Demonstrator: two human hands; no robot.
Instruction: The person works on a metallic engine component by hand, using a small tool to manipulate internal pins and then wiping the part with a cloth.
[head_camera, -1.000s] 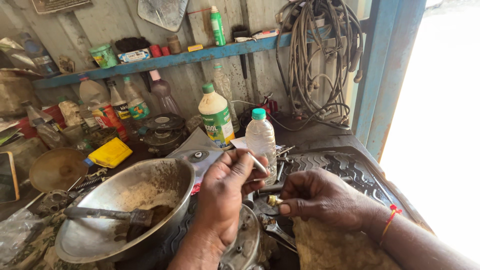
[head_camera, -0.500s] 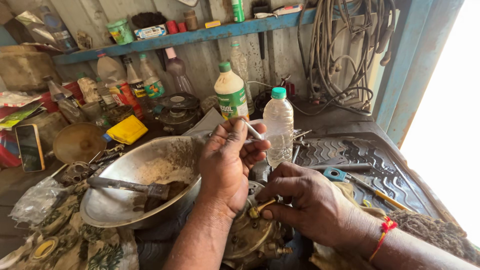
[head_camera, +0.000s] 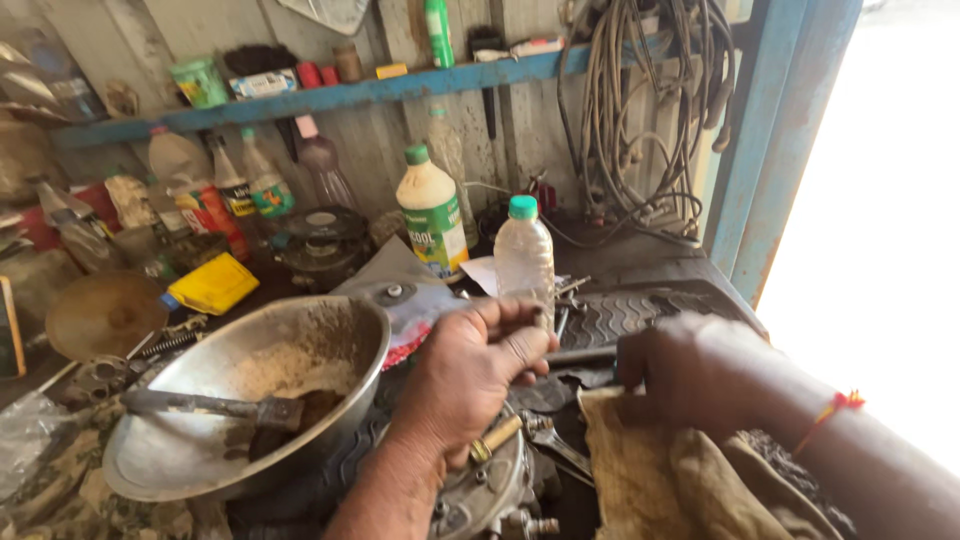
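My left hand (head_camera: 470, 370) is raised over a greasy round metal part (head_camera: 480, 495), its fingertips pinched on a small thin piece that is mostly hidden. A short brass fitting (head_camera: 495, 437) sticks up from that metal part just below my palm. My right hand (head_camera: 690, 370), blurred, lies to the right on a dirty tan cloth (head_camera: 640, 470), with its fingers curled over the cloth's top edge. A red thread is tied round my right wrist.
A dented steel bowl (head_camera: 340, 330) holding a dirty brush (head_camera: 210, 408) stands left. Behind the hands stand a clear bottle (head_camera: 523, 255) and a white bottle (head_camera: 432, 215). A wrench (head_camera: 555, 445), ribbed mat (head_camera: 640, 310), yellow box (head_camera: 212, 283), blue shelf (head_camera: 400, 90) and hanging cables (head_camera: 640, 120) surround the bench.
My right hand let go of the brass fitting and moved right onto the cloth. My left hand dropped a little, still pinched shut.
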